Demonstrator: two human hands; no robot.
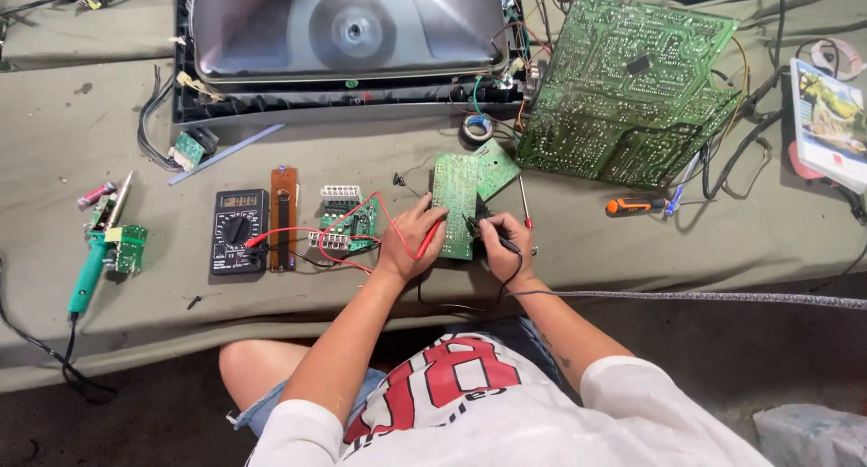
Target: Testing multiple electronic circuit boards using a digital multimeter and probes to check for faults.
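two hands worked one small green board (454, 200) lying on the table cloth (632, 250). left hand (411, 241) pinched the red probe (432, 238), right hand (502, 243) the black probe (492, 236); tips probably needed steady, separate pads.

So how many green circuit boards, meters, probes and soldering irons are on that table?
Green circuit boards: 6
Multimeter: 1
Probes: 2, the red probe in the left hand, the black probe in the right hand
Soldering iron: 1
Total: 10
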